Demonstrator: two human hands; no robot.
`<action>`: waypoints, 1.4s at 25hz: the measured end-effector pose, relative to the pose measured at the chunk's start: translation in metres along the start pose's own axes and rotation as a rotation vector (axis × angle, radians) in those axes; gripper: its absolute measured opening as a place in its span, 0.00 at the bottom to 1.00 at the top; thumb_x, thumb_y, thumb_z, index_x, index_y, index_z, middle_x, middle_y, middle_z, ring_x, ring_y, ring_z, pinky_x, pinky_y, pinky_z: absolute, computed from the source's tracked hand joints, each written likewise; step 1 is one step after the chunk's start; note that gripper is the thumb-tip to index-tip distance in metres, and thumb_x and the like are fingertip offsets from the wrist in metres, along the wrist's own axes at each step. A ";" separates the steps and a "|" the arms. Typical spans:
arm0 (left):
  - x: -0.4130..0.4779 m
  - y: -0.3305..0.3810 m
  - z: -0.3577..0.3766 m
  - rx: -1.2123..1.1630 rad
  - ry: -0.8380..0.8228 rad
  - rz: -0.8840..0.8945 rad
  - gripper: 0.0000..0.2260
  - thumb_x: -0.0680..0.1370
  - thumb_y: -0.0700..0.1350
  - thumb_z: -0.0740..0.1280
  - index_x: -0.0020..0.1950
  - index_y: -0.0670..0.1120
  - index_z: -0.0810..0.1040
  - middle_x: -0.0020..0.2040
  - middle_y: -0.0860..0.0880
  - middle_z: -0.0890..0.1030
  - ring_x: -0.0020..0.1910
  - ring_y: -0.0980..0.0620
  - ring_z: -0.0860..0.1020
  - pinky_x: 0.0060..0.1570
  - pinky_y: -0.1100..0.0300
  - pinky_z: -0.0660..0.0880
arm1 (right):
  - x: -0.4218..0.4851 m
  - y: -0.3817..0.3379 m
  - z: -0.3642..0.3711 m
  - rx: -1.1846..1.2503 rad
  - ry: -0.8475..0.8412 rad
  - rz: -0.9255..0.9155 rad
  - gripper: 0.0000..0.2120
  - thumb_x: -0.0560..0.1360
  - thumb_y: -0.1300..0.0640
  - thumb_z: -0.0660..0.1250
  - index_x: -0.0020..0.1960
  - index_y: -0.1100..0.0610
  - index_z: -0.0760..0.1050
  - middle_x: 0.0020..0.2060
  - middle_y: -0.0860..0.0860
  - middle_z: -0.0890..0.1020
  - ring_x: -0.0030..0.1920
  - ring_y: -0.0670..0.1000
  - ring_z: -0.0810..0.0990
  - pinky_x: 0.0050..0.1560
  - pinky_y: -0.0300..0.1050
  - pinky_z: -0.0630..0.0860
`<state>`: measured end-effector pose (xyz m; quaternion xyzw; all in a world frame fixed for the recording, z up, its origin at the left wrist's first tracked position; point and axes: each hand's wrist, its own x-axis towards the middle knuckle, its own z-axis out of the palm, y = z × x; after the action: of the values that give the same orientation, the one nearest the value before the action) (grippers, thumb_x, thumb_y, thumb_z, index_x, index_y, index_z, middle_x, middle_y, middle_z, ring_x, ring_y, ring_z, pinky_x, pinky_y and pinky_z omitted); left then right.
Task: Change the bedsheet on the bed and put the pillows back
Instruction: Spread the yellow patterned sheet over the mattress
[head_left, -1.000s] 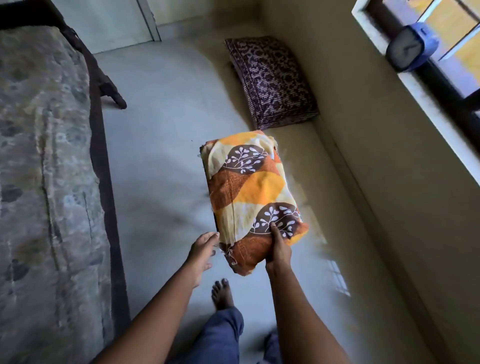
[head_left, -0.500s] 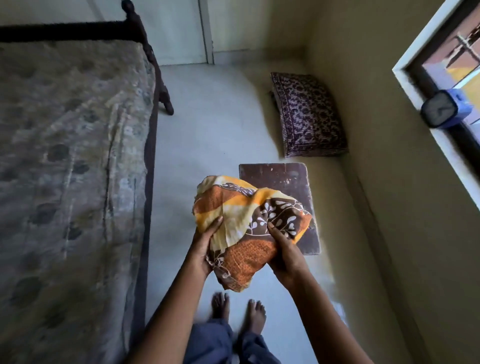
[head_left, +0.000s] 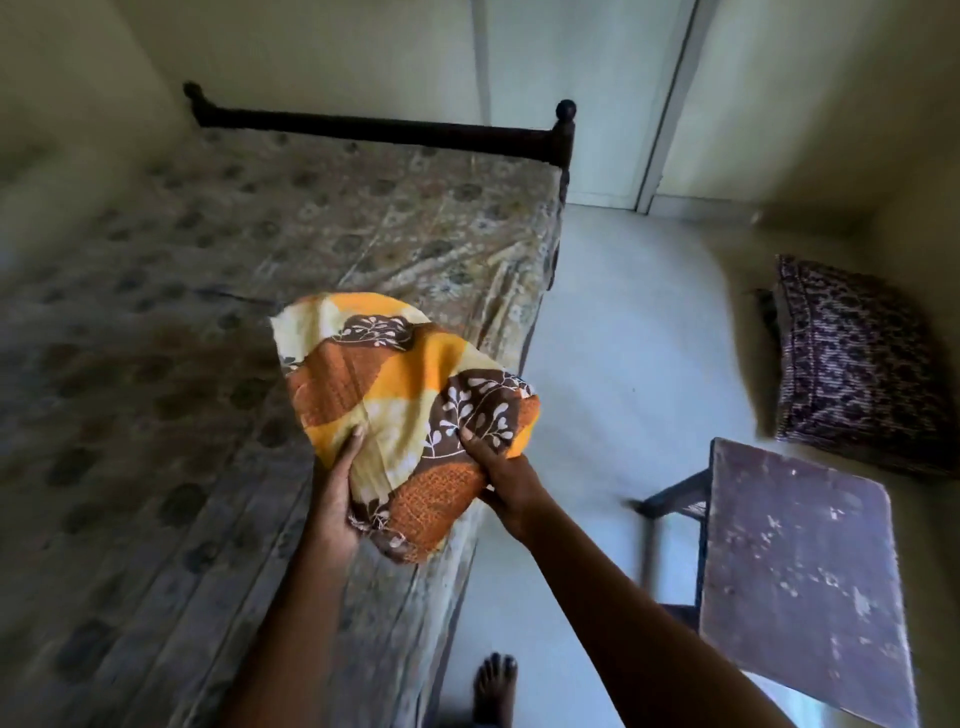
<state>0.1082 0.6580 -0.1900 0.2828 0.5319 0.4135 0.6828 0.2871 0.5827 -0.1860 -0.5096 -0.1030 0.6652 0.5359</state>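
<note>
While you stand beside the bed (head_left: 208, 364), the head view shows both your hands out in front, sharing one bundle: the folded bedsheet (head_left: 410, 395), orange, yellow and brown with white leaf sprigs. Your left hand (head_left: 335, 499) grasps its near left edge, thumb laid on top and fingers tucked beneath. Your right hand (head_left: 506, 483) clamps the near right corner, thumb pressed into the brown patch, fingers curled under. The bundle is raised over the bed's right-hand edge, about halfway along it, and you cannot tell from here whether its underside brushes the surface. That surface is a faded, flower-patterned covering in dull tan and grey, lying flat over most of its length and creased toward the far right corner. A dark wooden rail (head_left: 374, 124) with round knobs closes the far end, close to the pale far wall (head_left: 311, 41). Right of the bed runs a pale grey floor (head_left: 623, 338), reaching back to a light door (head_left: 571, 78). A dark patterned pillow (head_left: 857, 364) rests on that floor against the right wall (head_left: 914, 156), well apart from the bed. Nearer you stands a worn brown stool (head_left: 800, 571), its top scuffed with pale flecks. One bare foot (head_left: 496, 686) of yours shows at the bottom, just beside the bed.
</note>
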 end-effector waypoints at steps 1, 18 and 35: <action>0.015 -0.009 -0.020 0.033 0.062 -0.089 0.18 0.73 0.52 0.69 0.61 0.49 0.76 0.60 0.44 0.79 0.52 0.46 0.80 0.47 0.52 0.78 | 0.020 0.012 0.007 -0.067 0.069 0.044 0.17 0.73 0.55 0.70 0.61 0.56 0.74 0.49 0.50 0.82 0.43 0.46 0.81 0.38 0.38 0.77; -0.066 -0.306 0.166 0.801 -0.436 -0.452 0.23 0.79 0.47 0.62 0.73 0.45 0.62 0.70 0.44 0.69 0.68 0.48 0.69 0.61 0.61 0.66 | -0.103 0.085 -0.361 -0.557 1.162 0.163 0.22 0.75 0.51 0.66 0.66 0.58 0.71 0.61 0.60 0.77 0.56 0.57 0.76 0.58 0.51 0.72; -0.206 -0.512 0.306 0.658 -0.474 -0.562 0.33 0.61 0.60 0.73 0.65 0.65 0.67 0.66 0.61 0.72 0.67 0.55 0.69 0.68 0.44 0.64 | -0.274 0.163 -0.608 -0.219 1.245 0.135 0.21 0.68 0.38 0.70 0.41 0.57 0.76 0.35 0.51 0.79 0.38 0.52 0.76 0.36 0.44 0.68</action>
<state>0.5180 0.2408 -0.4277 0.4152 0.5202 -0.0524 0.7445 0.6418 0.0435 -0.4209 -0.8580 0.1928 0.2623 0.3972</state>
